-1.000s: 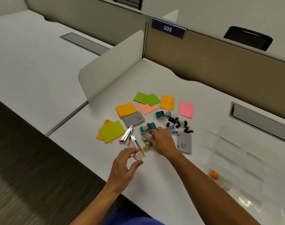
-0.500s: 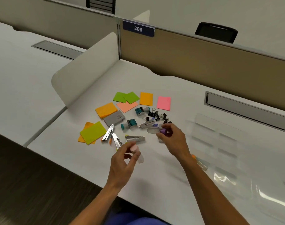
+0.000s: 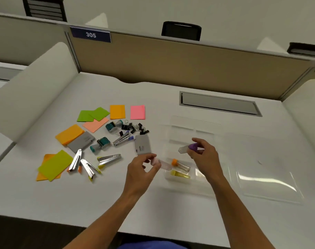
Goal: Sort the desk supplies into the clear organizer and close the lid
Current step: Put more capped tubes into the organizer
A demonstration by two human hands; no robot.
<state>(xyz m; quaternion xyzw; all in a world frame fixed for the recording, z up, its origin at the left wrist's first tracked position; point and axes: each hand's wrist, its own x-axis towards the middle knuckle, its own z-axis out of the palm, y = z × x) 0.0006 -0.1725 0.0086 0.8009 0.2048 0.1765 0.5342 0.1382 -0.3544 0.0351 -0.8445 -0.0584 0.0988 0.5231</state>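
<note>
Clear organizer [image 3: 189, 133] sits on the white table [image 3: 171, 209] with its open lid [image 3: 266, 178] lying flat to the right of it, and from the head view I see my right hand [image 3: 205, 155] hovering over its compartments. My right fingers [image 3: 198, 141] are curled round a small clear tube with a purple cap [image 3: 191, 147], held level above the tray. My left hand [image 3: 140, 171] is just at the organizer's left edge, and its fingers [image 3: 149, 157] pinch a clear tube with a pink cap [image 3: 160, 163] whose far end reaches over the near compartment. Right beyond that tube, between my two sets of fingers, an orange-capped tube [image 3: 181, 164] and a yellow tube [image 3: 180, 174] already lie side by side in the near compartment. Just beyond my left fingers lies a gray staple box [image 3: 143, 145], and further left of them are a purple-tipped stapler [image 3: 121, 139], a pile of black binder clips [image 3: 135, 127] and two teal stamps [image 3: 101, 144]. Well to the left of my left fingers three more small staplers [image 3: 88, 163] lie near each other, beside a second gray box [image 3: 81, 141]. Sticky note pads [image 3: 117, 111] in green, orange, peach, pink and lime are spread at the far left and beyond the clips. Behind it all a tan partition carries a sign [image 3: 90, 35] reading 305.
</note>
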